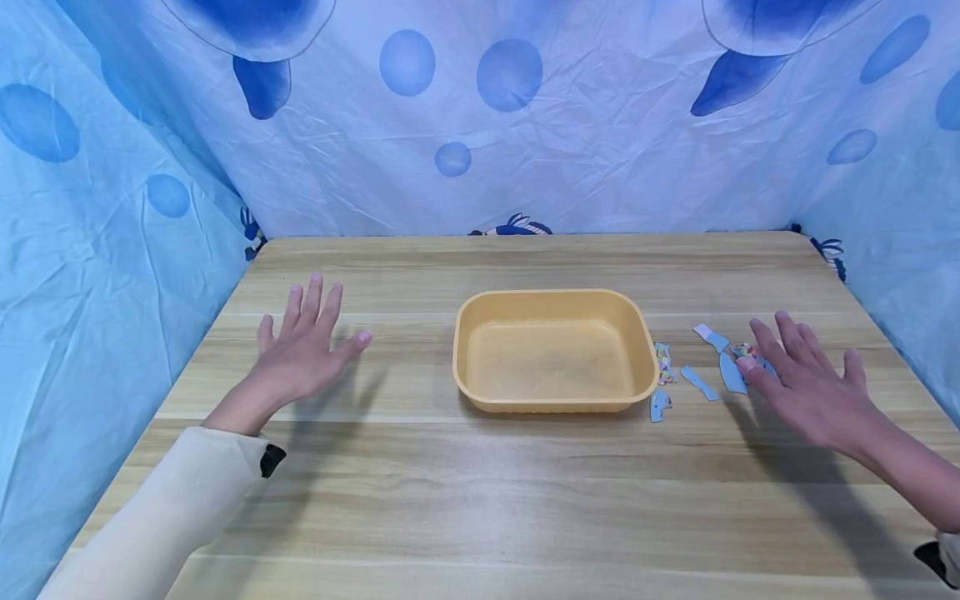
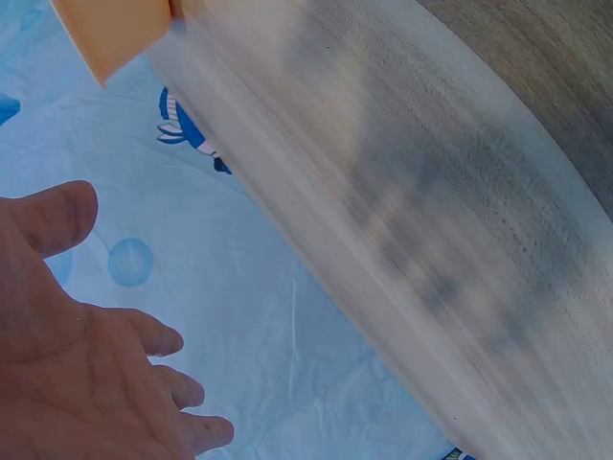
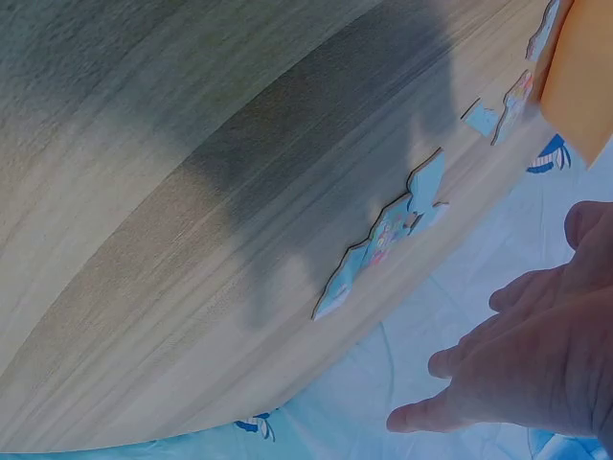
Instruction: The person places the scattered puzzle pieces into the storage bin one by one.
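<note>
While my left hand is spread above the counter, left of the yellow tub, my right hand, fingers also spread, hovers by a cluster of blue puzzle pieces, partly hiding it. Two smaller pieces lie close to the tub's right side; a narrow strip lies between.

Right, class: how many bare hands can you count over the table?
2: the left hand, left of the tray; the right hand, near the blue pieces.
</note>
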Available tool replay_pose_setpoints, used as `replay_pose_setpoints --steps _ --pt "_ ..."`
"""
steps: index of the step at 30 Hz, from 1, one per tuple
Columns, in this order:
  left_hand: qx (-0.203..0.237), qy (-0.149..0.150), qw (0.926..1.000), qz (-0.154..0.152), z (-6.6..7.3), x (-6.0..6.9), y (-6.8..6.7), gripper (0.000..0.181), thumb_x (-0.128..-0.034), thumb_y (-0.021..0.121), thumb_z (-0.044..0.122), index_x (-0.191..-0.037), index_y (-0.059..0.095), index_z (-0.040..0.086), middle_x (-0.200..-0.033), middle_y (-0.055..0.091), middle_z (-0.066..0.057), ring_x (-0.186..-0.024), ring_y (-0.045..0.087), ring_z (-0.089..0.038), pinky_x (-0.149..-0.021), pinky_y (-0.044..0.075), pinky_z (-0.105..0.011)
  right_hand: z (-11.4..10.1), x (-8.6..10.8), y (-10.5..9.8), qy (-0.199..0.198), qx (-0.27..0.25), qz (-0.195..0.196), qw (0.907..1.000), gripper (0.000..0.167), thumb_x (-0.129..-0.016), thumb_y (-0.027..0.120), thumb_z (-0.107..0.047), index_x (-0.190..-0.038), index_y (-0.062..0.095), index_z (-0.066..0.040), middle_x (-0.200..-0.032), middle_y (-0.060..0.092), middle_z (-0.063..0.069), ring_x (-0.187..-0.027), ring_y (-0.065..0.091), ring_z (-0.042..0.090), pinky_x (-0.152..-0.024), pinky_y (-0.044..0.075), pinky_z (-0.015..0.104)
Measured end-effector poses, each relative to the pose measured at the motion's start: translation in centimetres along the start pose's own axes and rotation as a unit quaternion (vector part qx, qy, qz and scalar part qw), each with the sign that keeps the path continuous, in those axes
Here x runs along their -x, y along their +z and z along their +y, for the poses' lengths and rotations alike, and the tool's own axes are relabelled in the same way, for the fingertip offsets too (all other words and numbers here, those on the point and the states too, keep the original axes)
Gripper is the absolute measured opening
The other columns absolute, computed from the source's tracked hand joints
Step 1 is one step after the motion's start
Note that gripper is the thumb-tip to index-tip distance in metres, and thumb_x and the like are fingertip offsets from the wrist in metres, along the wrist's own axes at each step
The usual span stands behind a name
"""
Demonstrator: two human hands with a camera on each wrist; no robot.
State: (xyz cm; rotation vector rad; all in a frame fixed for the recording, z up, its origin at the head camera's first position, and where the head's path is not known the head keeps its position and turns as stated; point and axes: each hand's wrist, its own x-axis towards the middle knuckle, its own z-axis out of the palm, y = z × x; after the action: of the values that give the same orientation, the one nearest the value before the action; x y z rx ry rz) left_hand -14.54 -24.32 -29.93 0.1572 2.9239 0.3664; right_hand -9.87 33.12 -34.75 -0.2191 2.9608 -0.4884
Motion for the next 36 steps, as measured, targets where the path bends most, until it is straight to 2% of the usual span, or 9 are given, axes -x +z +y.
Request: replay_pose_setpoints --steps 21,27,36 --pt "0.002 0.002 1.0000 -0.005 0.5 -0.1 0.1 0.085 -0.0957 0.025 0.066 -0.152 -0.013 0.016 -0.153 -0.033 -0.003 -0.137 -0.033 -0.029 -0.102 -0.016 -0.071 0.3 0.0 -0.6 0.007 -0.005 -0.011 0.9999 0.067 -0.105 0.025 -0.043 -0.153 -0.006 -0.009 -0.154 -0.025 0.018 -0.139 -0.021 0.043 -0.093 -0.025 0.072" --pt "0.009 0.007 0.9999 -0.008 0.8 -0.1 0.2 0.087 -0.0933 0.022 0.070 -0.152 -0.014 0.017 -0.153 -0.033 -0.001 -0.137 -0.033 -0.026 -0.102 -0.015 -0.071 0.3 0.0 -0.7 0.009 -0.003 -0.015 0.9998 0.067 -0.105 0.025 -0.043 -0.153 -0.007 -0.009 -0.154 -0.025 0.018 -0.139 -0.022 0.043 -0.094 -0.025 0.072" --pt "0.014 0.011 0.9998 -0.008 1.4 0.1 0.1 0.087 -0.0944 0.026 0.068 -0.153 -0.012 0.015 -0.153 -0.032 -0.002 -0.138 -0.032 -0.027 -0.102 -0.015 -0.070 0.5 -0.1 -0.8 0.009 -0.005 -0.011 0.9999 0.068 -0.104 0.026 -0.044 -0.153 -0.007 -0.009 -0.154 -0.025 0.017 -0.139 -0.021 0.043 -0.094 -0.023 0.073"
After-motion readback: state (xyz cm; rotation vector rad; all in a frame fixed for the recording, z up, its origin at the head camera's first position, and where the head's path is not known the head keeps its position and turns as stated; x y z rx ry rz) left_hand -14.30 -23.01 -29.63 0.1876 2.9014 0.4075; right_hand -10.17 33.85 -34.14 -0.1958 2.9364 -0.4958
